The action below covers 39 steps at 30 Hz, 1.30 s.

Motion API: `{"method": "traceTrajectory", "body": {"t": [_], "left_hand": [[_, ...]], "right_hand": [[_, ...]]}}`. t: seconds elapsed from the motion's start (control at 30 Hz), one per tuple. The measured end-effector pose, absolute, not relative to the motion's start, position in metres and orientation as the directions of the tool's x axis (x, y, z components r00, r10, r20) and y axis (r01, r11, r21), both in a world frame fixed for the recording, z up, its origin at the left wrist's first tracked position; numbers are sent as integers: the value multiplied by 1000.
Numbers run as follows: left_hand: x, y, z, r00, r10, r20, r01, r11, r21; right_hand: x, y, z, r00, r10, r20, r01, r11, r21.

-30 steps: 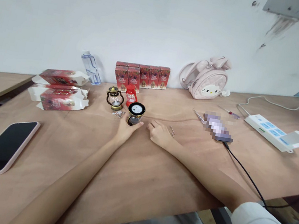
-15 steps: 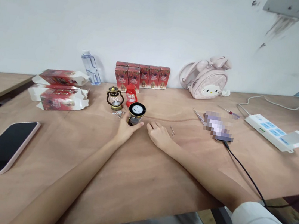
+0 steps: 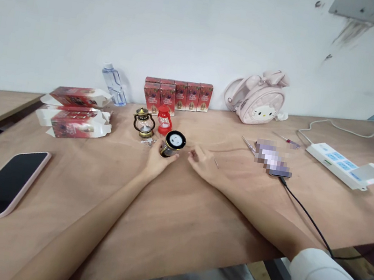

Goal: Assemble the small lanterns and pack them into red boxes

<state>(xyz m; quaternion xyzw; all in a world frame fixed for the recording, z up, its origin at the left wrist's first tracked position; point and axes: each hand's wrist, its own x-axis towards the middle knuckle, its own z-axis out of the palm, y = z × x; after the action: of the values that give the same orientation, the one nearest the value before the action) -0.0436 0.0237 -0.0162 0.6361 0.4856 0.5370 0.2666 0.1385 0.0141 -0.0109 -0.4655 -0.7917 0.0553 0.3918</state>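
My left hand [image 3: 156, 160] grips a small black lantern [image 3: 173, 142], tilted so that its round white-centred base faces me. My right hand [image 3: 203, 163] hovers just right of it, thumb and forefinger pinched together near the lantern; what they pinch is too small to make out. A little metal piece [image 3: 216, 163] lies on the wooden table [image 3: 175, 214] beside that hand. Just behind stand a gold lantern [image 3: 144, 123] and a red lantern [image 3: 164, 118], with tiny loose metal parts [image 3: 149, 142] at their feet.
Red boxes [image 3: 180, 93] line the wall, with a water bottle [image 3: 113, 82] to their left and a pink bag [image 3: 259, 99] to their right. Flattened boxes [image 3: 75, 117] and a phone [image 3: 2, 186] lie left. Screwdrivers [image 3: 248, 144], a blurred, cabled device [image 3: 272, 158] and a power strip [image 3: 344, 166] lie right.
My left hand has tipped the black lantern further, turning its base toward me. My right hand has lifted off the table and closed into a pinch nearer the lantern.
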Motion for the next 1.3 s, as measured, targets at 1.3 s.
{"method": "traceTrajectory", "body": {"t": [1.3], "left_hand": [[-42,20,-13,110,918,380,190,-395,899]], "right_hand": [[133,13,34,-478,384,790,495,861,-119]]}}
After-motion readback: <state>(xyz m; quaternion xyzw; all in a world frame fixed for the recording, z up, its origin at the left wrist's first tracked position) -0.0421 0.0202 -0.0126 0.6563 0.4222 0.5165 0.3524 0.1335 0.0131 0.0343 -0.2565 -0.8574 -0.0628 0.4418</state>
